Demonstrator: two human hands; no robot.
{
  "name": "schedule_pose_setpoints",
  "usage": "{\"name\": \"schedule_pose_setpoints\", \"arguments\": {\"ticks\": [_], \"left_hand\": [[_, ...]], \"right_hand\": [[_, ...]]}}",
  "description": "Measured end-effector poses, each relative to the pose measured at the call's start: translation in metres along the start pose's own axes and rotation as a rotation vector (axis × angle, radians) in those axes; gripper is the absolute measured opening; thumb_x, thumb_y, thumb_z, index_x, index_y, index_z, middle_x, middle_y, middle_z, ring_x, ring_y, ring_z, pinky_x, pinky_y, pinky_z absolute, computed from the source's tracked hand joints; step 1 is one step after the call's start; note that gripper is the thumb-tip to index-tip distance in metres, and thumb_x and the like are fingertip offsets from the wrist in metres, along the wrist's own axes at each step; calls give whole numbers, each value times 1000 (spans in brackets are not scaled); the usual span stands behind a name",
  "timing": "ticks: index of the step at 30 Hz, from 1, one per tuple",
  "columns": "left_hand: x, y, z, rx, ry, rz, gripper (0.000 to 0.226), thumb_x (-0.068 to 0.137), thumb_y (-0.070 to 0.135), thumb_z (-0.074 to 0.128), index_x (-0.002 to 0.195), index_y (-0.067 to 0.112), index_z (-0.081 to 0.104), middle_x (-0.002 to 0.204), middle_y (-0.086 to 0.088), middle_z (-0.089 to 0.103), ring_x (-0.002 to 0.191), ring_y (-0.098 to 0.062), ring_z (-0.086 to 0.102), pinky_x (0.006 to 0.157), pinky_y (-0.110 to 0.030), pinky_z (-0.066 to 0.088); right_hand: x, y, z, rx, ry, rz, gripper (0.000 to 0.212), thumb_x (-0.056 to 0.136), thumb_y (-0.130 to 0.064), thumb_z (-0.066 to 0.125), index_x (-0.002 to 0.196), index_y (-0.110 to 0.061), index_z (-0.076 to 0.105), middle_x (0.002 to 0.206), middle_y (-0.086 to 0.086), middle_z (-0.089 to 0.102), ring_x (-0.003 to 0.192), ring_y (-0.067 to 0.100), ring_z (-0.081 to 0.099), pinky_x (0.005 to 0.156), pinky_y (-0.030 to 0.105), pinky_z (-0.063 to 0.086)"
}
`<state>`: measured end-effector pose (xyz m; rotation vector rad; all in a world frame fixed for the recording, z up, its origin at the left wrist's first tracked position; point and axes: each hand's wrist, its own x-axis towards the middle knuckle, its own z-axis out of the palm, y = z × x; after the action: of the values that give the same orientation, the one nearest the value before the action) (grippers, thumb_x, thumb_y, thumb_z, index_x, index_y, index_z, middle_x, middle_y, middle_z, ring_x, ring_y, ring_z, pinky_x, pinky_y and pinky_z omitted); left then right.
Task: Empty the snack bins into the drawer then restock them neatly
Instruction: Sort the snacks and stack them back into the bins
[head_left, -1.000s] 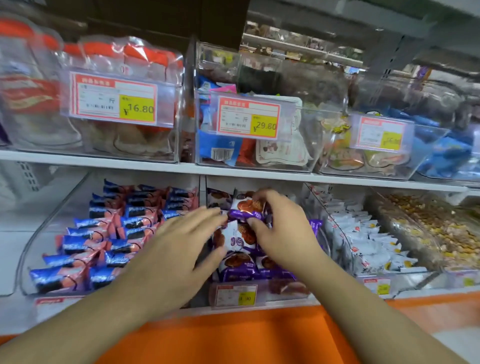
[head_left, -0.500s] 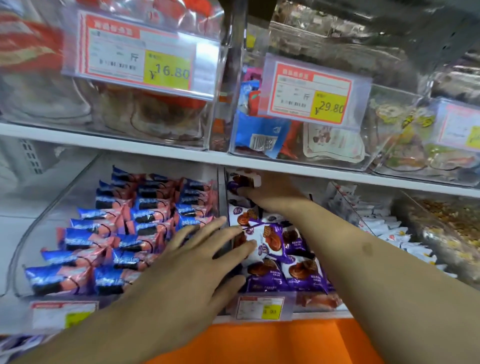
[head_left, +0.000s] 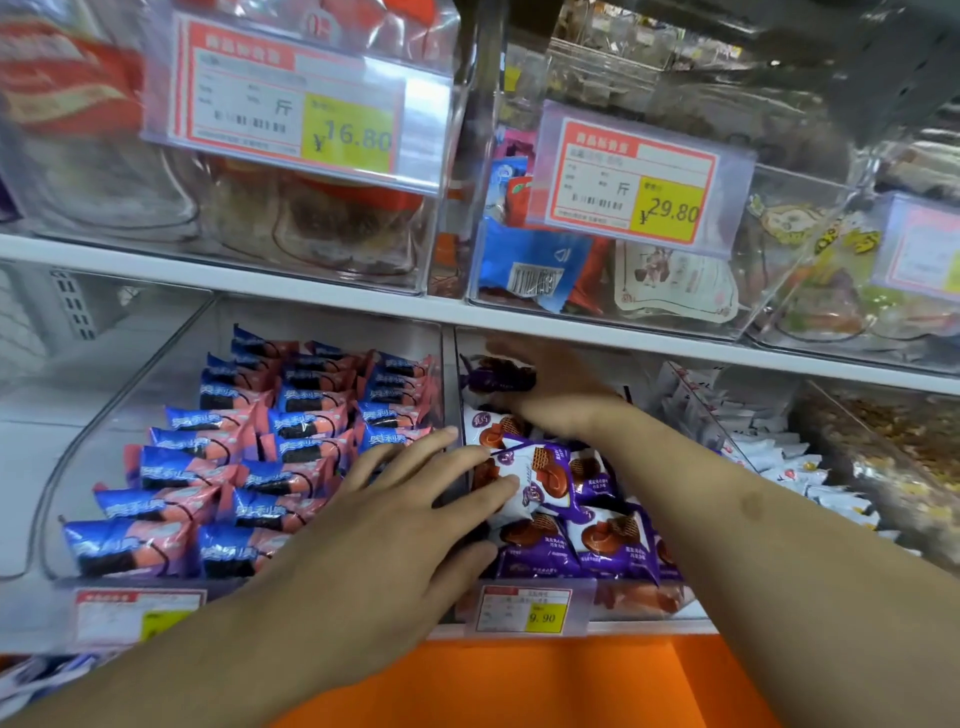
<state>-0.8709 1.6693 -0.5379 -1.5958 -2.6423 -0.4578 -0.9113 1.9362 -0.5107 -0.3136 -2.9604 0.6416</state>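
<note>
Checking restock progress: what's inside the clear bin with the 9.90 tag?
The bin holds purple-and-white snack packs in rows. The right hand reaches to the back, on a purple pack; the left hand touches a front pack. Packs beneath both hands are hidden.

Two packet-filled bins (head_left: 447, 364) sit side by side under the shelf (head_left: 311, 291) holding more bins

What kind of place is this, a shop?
Most likely a snack shop: clear bins of wrapped snacks on white shelving, each with a price tag in yuan clipped to its front.
</note>
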Motion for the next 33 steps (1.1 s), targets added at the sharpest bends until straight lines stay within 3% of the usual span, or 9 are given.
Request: {"name": "schedule_pose_setpoints", "arguments": {"ticks": [3, 6, 11, 16, 18, 21, 27, 30, 33], "left_hand": [[-1, 0, 0, -13, 2, -5, 54, 107, 64, 19, 158, 58, 3, 165, 33, -12, 150, 3, -29, 126, -38, -7], [-2, 2, -2, -13, -18, -17, 55, 106, 64, 17, 158, 58, 0, 165, 32, -15, 149, 3, -31, 122, -33, -12], [-1, 8, -3, 4, -24, -31, 55, 105, 66, 12, 157, 60, -3, 164, 32, -18, 148, 2, -33, 119, -29, -12], [-3, 4, 1, 0, -31, -29, 64, 94, 72, 0, 156, 62, 0, 165, 32, -14, 149, 3, -31, 122, -33, -8], [-3, 2, 1, -5, -23, -31, 62, 95, 72, 1, 156, 62, 0, 165, 33, -14, 150, 2, -30, 122, -34, -7], [-2, 4, -1, -22, -10, -36, 54, 104, 67, 14, 157, 61, 1, 165, 33, -14, 149, 3, -30, 121, -32, -9], [-2, 7, -2, -13, -3, -52, 57, 102, 67, 15, 157, 61, 1, 165, 33, -13, 150, 3, -28, 122, -31, -9], [-4, 8, -2, -11, -10, -60, 56, 103, 67, 17, 156, 62, 0, 165, 33, -16, 149, 4, -29, 122, -33, -11], [-3, 7, -1, 9, -8, -57, 57, 103, 67, 17, 157, 60, 0, 165, 33, -18, 149, 3, -31, 121, -32, -11]], "right_hand": [[-17, 8, -18, 72, 60, 155, 50, 100, -36, 66, 148, -34, 51, 127, -5, 61, 110, 21, 66, 92, 32, 55], [-38, 26, -30, -64, 149, 56, 36, 98, -22, 67, 130, -39, 66, 132, -11, 66, 117, 17, 64, 100, 35, 54], [-60, 49, -30, -173, 68, 60, 21, 94, -32, 78, 115, -35, 78, 120, -10, 70, 104, 14, 66, 84, 19, 50], [-65, 37, -38, -140, 48, 72, 27, 102, -25, 66, 126, -34, 74, 124, -9, 69, 77, 4, 65, 55, 0, 40], [-76, 27, -47, -73, 37, 32, 35, 101, -22, 64, 132, -37, 68, 131, -15, 66, 100, 11, 71, 79, 4, 47], [-102, 8, -48, 28, -146, -34, 50, 92, -38, 77, 138, -46, 59, 141, -26, 58, 129, 8, 59, 112, 33, 45], [-118, 4, -26, -115, -67, -91, 68, 78, -42, 90, 139, -40, 59, 135, -15, 58, 125, 8, 53, 112, 34, 45], [-116, 9, -31, -192, 105, -42, 53, 84, -56, 80, 129, -37, 62, 120, -9, 55, 109, 11, 55, 98, 30, 48], [-111, 14, -30, -281, 70, 38, 56, 88, -71, 63, 126, -30, 63, 121, -5, 53, 110, 16, 55, 97, 34, 50]]}}
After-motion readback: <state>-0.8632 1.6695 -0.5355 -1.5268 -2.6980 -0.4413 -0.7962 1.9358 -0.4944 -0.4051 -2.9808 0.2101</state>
